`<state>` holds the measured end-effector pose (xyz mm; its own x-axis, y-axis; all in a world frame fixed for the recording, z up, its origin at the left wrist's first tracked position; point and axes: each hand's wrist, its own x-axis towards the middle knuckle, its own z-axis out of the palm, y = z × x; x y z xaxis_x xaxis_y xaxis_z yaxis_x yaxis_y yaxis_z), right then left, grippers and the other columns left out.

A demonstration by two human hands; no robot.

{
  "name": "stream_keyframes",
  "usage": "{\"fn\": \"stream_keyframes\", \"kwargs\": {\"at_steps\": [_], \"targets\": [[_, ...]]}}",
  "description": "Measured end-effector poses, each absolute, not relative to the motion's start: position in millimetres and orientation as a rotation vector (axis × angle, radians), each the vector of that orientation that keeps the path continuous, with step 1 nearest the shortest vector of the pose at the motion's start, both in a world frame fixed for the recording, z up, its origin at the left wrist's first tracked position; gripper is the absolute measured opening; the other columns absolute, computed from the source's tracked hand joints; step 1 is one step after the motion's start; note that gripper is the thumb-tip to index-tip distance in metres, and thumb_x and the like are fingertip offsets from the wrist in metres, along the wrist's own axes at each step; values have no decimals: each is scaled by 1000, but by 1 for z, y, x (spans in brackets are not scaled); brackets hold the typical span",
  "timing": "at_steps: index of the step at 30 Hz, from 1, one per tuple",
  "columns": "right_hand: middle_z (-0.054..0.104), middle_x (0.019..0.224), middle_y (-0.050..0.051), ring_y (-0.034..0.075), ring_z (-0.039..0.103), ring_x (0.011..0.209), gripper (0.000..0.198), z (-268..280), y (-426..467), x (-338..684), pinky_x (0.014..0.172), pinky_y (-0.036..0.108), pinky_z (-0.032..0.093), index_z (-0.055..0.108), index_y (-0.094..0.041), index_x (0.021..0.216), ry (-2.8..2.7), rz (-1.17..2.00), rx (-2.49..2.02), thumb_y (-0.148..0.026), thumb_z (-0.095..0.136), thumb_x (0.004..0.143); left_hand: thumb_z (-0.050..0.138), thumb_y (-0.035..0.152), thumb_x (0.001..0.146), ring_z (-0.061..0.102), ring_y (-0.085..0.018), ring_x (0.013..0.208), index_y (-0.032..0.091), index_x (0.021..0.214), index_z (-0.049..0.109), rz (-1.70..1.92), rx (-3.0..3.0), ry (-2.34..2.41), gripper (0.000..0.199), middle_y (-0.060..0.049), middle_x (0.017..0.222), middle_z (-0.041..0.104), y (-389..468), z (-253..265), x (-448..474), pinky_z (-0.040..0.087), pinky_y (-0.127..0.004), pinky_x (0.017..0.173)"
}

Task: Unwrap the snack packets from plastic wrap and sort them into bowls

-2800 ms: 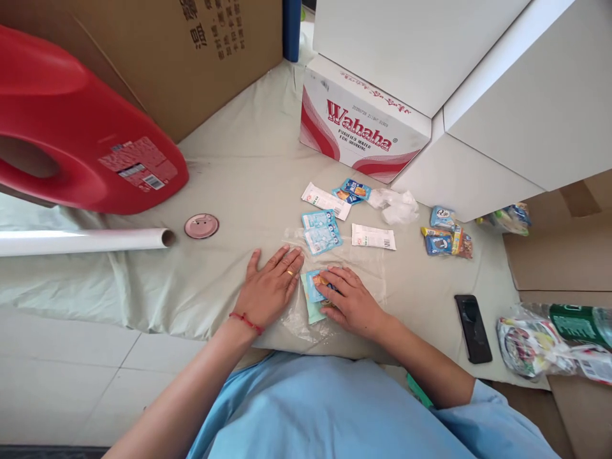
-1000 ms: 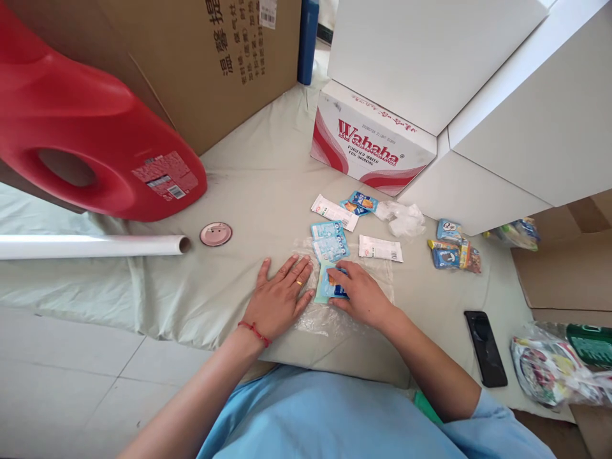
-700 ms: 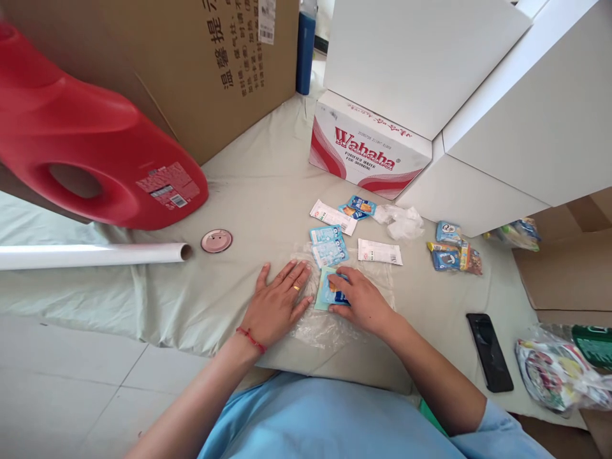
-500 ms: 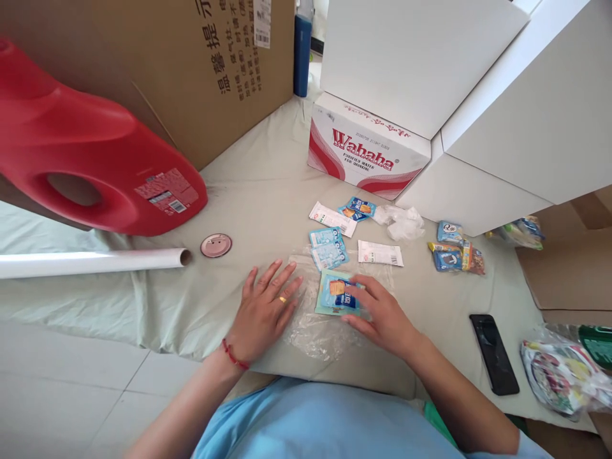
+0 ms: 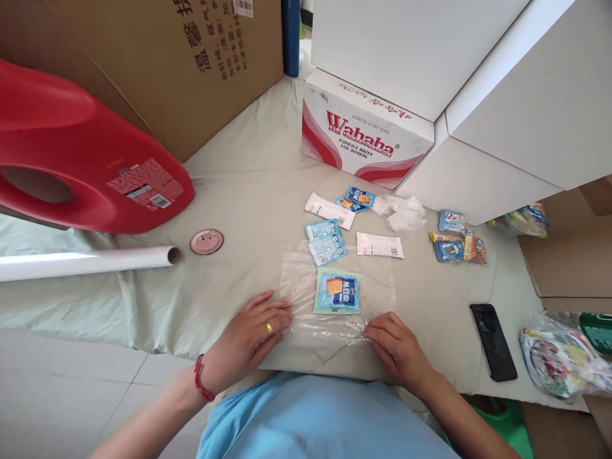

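A clear plastic bag lies flattened on the cloth in front of me. On it rests a blue snack packet over a pale green one. My left hand, with a gold ring and red bracelet, lies with fingers stretched along the bag's lower left edge. The fingers of my right hand are pinched at its lower right corner. Just beyond are light blue packets, two white sachets and further blue packets. A crumpled clear wrapper lies beside them.
At the left stand a red jug and a large carton; a white roll and round pink badge lie nearby. A Wahaha box is behind. Right are snack packs, a phone and a bagged item.
My right hand has left the snack packet and moved down to the bag's lower right corner. My left hand has drawn down and back, its fingers less spread. The bag looks flatter.
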<state>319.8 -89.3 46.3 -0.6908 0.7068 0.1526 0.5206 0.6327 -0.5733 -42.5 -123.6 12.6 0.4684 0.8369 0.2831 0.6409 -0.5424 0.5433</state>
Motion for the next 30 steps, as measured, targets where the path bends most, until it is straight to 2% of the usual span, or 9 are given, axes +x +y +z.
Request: {"fn": "stream_keyframes", "kwargs": {"at_steps": [5, 7, 9, 13, 17, 20, 22, 25, 30], "targets": [[73, 97, 6, 18, 68, 87, 21, 75, -40, 311, 77, 30, 55, 69, -24, 114, -2527, 837, -1050, -22, 50, 106, 47, 28, 105, 72, -16, 102, 24, 97, 68, 838, 2124, 1390, 22, -1, 97, 78, -97, 35, -41, 54, -31, 99], [72, 95, 5, 18, 68, 86, 21, 74, -14, 305, 77, 28, 53, 71, -23, 111, -2552, 851, -1163, -27, 51, 106, 46, 33, 104, 71, -17, 93, 23, 93, 68, 826, 2028, 1500, 26, -1, 93, 77, -84, 35, -38, 56, -31, 87], [72, 93, 5, 18, 68, 84, 19, 67, 10, 298, 76, 28, 50, 73, -22, 106, -2597, 836, -1260, -28, 54, 104, 47, 35, 102, 71, -19, 86, 22, 90, 68, 790, 1954, 1601, 28, -2, 90, 77, -73, 28, -35, 56, -33, 82], [72, 88, 3, 17, 64, 78, 14, 46, 37, 288, 70, 26, 43, 71, -20, 93, -2630, 866, -1408, -24, 59, 98, 51, 36, 98, 70, -23, 87, 20, 96, 70, 788, 1869, 1799, 25, -6, 92, 76, -69, 18, -28, 56, -39, 83], [70, 84, 2, 16, 60, 73, 15, 33, 34, 288, 67, 26, 40, 69, -20, 92, -2554, 862, -1451, -28, 59, 99, 52, 28, 98, 67, -30, 108, 21, 113, 69, 1058, 1924, 2145, 24, -11, 105, 74, -98, 37, -7, 52, -48, 95], [70, 86, 2, 17, 61, 76, 16, 28, 29, 289, 68, 26, 40, 69, -21, 94, -2532, 812, -1459, -30, 57, 100, 54, 15, 95, 68, -26, 113, 29, 130, 64, 1157, 2289, 1829, 39, -6, 107, 77, -119, 57, 21, 48, -46, 100], [70, 87, 3, 17, 62, 77, 16, 27, 26, 288, 69, 26, 41, 68, -22, 94, -2531, 797, -1465, -30, 56, 101, 51, 12, 96, 69, -23, 117, 29, 141, 59, 1090, 2437, 1618, 49, -5, 119, 78, -120, 60, 40, 47, -41, 101], [70, 87, 3, 17, 62, 78, 16, 27, 25, 287, 71, 27, 42, 68, -21, 93, -2527, 806, -1457, -30, 57, 100, 46, 12, 100, 64, -23, 128, 23, 142, 61, 862, 2489, 1611, 47, -7, 139, 71, -100, 45, 58, 44, -41, 104], [74, 89, 3, 18, 65, 80, 15, 40, 37, 301, 73, 27, 44, 71, -21, 93, -2511, 940, -1494, -27, 58, 98, 47, 11, 101, 61, -22, 134, 22, 143, 62, 602, 2522, 1648, 46, -7, 146, 67, -67, 11, 58, 43, -43, 106]]}}
